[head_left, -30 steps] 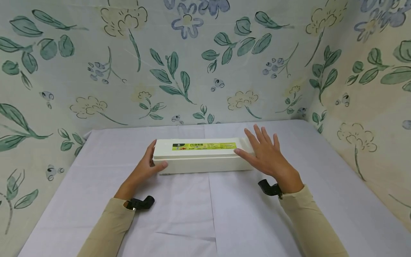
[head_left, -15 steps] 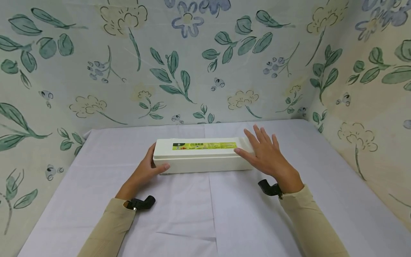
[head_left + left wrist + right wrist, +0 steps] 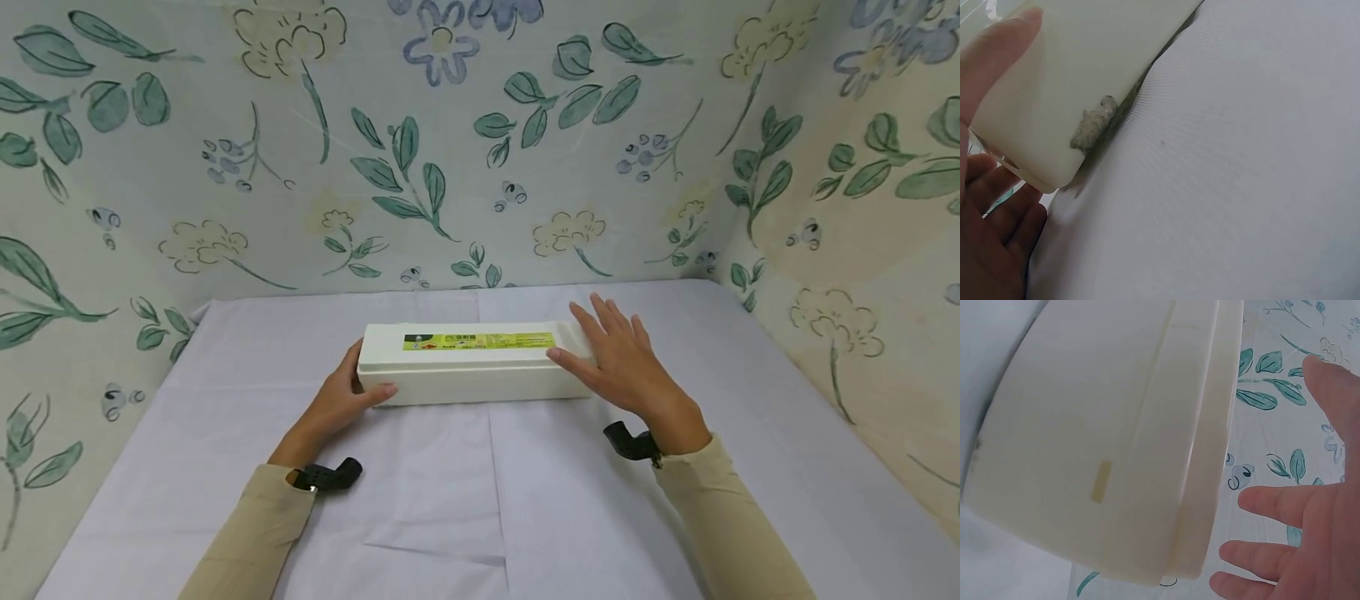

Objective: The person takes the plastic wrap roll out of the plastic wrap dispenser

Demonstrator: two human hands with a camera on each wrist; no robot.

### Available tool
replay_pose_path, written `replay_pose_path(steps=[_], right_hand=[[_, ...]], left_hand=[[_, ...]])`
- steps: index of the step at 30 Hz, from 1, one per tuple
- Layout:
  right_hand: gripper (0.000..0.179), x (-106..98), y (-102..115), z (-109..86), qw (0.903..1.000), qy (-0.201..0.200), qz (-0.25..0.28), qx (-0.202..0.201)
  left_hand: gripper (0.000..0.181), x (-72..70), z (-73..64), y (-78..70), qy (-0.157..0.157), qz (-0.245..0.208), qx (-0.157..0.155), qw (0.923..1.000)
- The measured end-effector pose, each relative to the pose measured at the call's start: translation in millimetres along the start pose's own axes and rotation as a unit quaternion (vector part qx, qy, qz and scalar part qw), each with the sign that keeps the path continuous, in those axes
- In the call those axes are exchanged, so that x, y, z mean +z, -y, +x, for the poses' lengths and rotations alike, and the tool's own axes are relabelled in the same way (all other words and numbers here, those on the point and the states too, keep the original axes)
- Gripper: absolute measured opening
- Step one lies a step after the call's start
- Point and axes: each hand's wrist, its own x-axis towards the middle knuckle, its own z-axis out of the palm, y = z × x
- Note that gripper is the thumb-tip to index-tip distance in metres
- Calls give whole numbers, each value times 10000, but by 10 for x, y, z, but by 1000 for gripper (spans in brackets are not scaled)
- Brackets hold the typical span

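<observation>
A long white cling film box [image 3: 465, 387] lies across the table, its lid down, with a yellow-green label [image 3: 480, 342] on top. My left hand [image 3: 330, 407] holds the left end, thumb along the front face and fingers around the end. In the left wrist view, a greyish smudge [image 3: 1092, 128] marks the box's lower edge. Over the right end is my right hand [image 3: 630, 375], palm down with fingers straight and spread. The right wrist view shows a gap between those fingers [image 3: 1260, 562] and the box wall [image 3: 1116, 412]. What is inside the box is hidden.
A white cloth [image 3: 420, 508] with creases covers the table. Floral fabric walls [image 3: 450, 167] stand behind and on both sides. Each wrist wears a small black camera mount, the left mount [image 3: 333, 475] and the right mount [image 3: 630, 442].
Very little differs. The left thumb has slid slightly right along the box front, and the head view has shifted a touch. The box and right hand keep their places.
</observation>
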Motion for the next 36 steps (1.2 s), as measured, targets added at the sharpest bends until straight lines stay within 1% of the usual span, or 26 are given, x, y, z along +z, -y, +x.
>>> replay_pose_path(steps=[2, 5, 9, 14, 19, 24, 30, 36], right_hand=[[89, -8, 0, -1, 10000, 2, 16, -1], [89, -19, -10, -1, 10000, -6, 32, -26], [89, -47, -23, 1, 9999, -68, 66, -66], [87, -68, -12, 0, 9999, -91, 119, -85], [90, -40, 10, 13, 9999, -6, 102, -118], [95, -2, 52, 34, 9999, 45, -69, -147], [98, 0, 109, 77, 9994, 110, -225, -242], [98, 5, 127, 101, 9990, 240, -165, -336]], left_hand=[[99, 9, 43, 107, -37, 38, -28, 10000], [100, 14, 65, 165, -99, 103, -51, 9999], [100, 25, 65, 169, -186, 141, -76, 9997], [100, 34, 70, 182, -242, 226, -35, 9994], [100, 22, 64, 187, -277, 234, -65, 9993], [100, 11, 55, 186, -244, 226, -114, 9994], [101, 13, 53, 184, -260, 233, -73, 9994], [101, 18, 58, 188, -250, 298, -52, 9992]])
